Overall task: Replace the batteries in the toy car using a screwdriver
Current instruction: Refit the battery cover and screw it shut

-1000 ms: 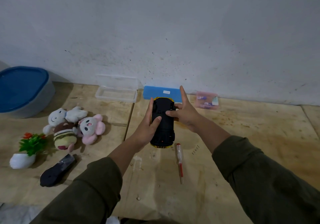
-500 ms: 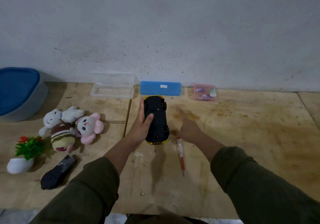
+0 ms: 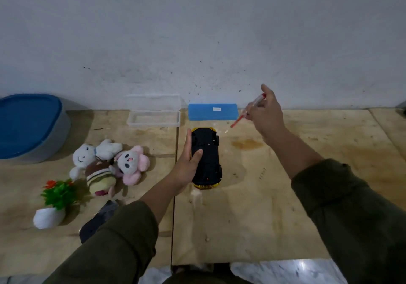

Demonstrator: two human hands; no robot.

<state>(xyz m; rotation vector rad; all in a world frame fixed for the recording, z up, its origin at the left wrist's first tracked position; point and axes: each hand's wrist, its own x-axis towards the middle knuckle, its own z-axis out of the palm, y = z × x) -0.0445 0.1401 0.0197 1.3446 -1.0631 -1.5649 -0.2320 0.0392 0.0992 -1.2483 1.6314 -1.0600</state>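
Black toy car [image 3: 206,156] flipped, left hand [image 3: 186,169] gripping it, right hand [image 3: 267,113] pinching screwdriver [image 3: 246,114]; we could easily slip off the screw.

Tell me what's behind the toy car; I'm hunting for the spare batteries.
Directly behind the toy car, against the wall, lies a closed blue case; an open clear plastic box sits beside it. No batteries show. The case's contents are hidden.

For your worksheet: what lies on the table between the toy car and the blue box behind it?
Nothing: the head view shows only bare table between car and box.
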